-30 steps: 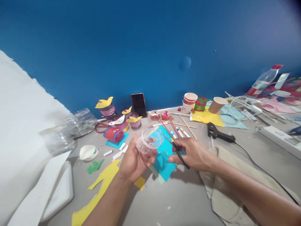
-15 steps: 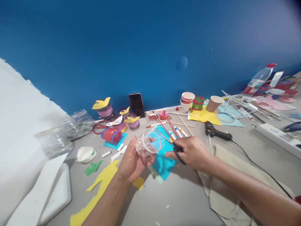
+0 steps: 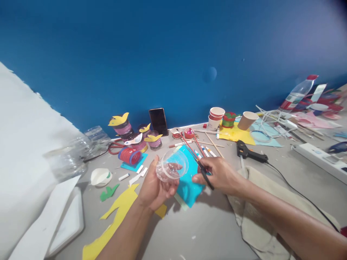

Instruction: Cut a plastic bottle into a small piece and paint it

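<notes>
My left hand (image 3: 154, 189) is wrapped round a see-through plastic cup (image 3: 171, 169), perhaps a cut bottle piece, its round open end tilted up towards me. To its right, my right hand (image 3: 221, 175) grips scissors (image 3: 205, 175) by their black handles. The blades point up and left, beside the cup and apart from it. Under both hands lies a sheet of bright blue paper (image 3: 191, 195). Several markers (image 3: 205, 151) and thin red sticks lie just beyond the scissors.
A black glue gun (image 3: 251, 153) lies right, its cord running over a beige cloth (image 3: 260, 216). Yellow paper (image 3: 114, 220) spreads at lower left. Bird-topped decorated jars (image 3: 121, 126) and a phone (image 3: 158, 121) stand at the back. A white power strip (image 3: 322, 160) sits far right.
The cup has turned in my left hand, showing more of its open end. In my right hand the scissors have swung, their handles now more in line and the blades nearer together.
</notes>
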The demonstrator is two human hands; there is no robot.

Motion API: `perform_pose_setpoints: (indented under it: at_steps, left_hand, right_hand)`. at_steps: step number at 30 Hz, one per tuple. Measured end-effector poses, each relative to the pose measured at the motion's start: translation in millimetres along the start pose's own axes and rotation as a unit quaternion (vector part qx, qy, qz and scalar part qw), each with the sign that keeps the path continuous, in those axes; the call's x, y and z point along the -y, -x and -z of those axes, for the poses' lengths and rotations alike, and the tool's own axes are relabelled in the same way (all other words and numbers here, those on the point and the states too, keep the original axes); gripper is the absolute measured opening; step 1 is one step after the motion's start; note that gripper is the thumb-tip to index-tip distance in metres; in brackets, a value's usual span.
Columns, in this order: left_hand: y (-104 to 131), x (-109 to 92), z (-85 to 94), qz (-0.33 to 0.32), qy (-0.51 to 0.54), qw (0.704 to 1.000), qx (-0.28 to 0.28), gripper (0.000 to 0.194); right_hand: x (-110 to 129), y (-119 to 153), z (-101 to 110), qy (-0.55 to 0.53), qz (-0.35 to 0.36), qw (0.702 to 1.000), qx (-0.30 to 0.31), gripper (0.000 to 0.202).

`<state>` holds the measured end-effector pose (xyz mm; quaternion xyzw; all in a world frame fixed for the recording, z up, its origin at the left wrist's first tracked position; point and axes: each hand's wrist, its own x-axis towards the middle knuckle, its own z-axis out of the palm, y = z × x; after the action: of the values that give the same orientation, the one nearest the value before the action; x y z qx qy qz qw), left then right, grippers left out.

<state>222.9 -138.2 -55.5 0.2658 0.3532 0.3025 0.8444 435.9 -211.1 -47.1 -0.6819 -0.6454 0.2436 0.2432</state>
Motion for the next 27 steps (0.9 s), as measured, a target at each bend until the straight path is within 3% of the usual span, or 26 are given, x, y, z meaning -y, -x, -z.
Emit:
perform_pose_setpoints:
  at_steps: [5, 10, 17, 22, 27]
  left_hand:
    - [0, 1, -5.5, -0.03, 0.015, 0.999, -0.012, 0.071]
    - [0, 3, -3.9, -0.057, -0.02, 0.997, 0.05, 0.058]
    - [0, 1, -3.4, -0.111, 0.003, 0.992, 0.067, 0.062]
    - [1, 0, -4.2, -0.137, 0.01, 0.988, 0.076, 0.057]
    - [2, 3, -2.2, -0.141, 0.011, 0.986, 0.087, 0.06]
  right_hand:
    - [7, 3, 4, 0.036, 0.01, 0.999, 0.011, 0.059]
    - [-1, 0, -2, 0.045, 0.003, 0.999, -0.012, 0.064]
    - [-11, -7, -2, -0.069, -0.014, 0.996, -0.054, 0.067]
    - [-4, -4, -2, -0.013, -0.002, 1.0, -0.018, 0.056]
    - [3, -1, -4, 0.065, -0.012, 0.997, -0.04, 0.051]
